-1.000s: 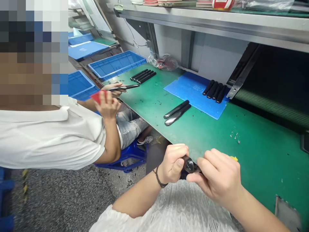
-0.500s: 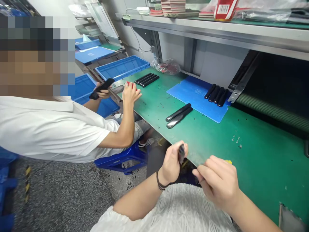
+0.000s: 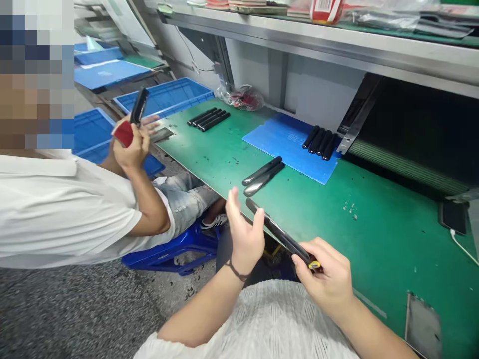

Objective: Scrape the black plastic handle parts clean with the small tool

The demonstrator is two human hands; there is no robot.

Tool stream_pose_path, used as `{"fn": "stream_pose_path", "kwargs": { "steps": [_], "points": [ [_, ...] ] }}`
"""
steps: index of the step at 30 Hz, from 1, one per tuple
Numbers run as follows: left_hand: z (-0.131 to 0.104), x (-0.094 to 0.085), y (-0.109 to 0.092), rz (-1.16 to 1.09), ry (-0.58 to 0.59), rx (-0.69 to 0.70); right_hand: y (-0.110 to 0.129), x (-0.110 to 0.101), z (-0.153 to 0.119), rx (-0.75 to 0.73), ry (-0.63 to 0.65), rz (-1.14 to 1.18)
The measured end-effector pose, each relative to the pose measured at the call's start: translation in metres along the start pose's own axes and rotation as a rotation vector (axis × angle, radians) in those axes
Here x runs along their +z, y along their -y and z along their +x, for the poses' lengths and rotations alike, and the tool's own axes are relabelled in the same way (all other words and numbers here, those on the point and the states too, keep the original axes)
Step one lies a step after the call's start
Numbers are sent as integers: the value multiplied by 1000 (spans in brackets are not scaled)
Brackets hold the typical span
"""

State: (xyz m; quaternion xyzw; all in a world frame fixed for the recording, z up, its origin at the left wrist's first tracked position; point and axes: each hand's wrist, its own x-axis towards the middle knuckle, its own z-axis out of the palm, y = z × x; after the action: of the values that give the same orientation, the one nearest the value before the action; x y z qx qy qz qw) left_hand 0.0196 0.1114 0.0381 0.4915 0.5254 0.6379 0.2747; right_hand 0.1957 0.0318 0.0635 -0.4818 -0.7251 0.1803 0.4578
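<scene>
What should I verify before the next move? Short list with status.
1. Right hand gripping the black bar: ok.
2. Left hand gripping it too: not ok, hand open beside the bar.
3. Blade at the yellow piece safely covered: cannot tell.
4. Green table free of scraps: not ok, pale scraps lie on it.
5. Co-worker's hands away from the bar: ok.

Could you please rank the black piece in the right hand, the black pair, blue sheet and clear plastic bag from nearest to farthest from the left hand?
1. Black piece in the right hand, just right of the left hand.
2. Black pair, ahead on the green table.
3. Blue sheet, beyond the pair, rightward.
4. Clear plastic bag, at the table's back.
</scene>
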Motion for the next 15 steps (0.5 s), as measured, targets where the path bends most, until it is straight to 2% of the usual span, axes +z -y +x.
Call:
{"fn": "stream_pose_path", "kwargs": {
  "steps": [1, 3, 5, 6, 9, 13, 15],
  "points": [
    [-2, -3, -5, 123, 23, 240, 3, -1, 1, -10, 6, -1],
    [-3, -8, -16, 229, 222, 603, 10, -2, 1, -36, 33, -2],
    [-3, -8, -22, 205, 446, 768, 16, -4, 2, -56, 75, 14],
    [-2, -7, -23, 178, 505, 782, 18, -6, 2, -57, 95, 31],
    [2, -3, -16, 93, 490, 739, 18, -17, 4, -90, 183, 60],
    [6, -3, -10, 18, 501, 711, 14, -32, 11, -231, 300, -119],
    [7, -3, -13, -12, 517, 719, 16, -34, 15, -234, 333, -183]
  ]
}}
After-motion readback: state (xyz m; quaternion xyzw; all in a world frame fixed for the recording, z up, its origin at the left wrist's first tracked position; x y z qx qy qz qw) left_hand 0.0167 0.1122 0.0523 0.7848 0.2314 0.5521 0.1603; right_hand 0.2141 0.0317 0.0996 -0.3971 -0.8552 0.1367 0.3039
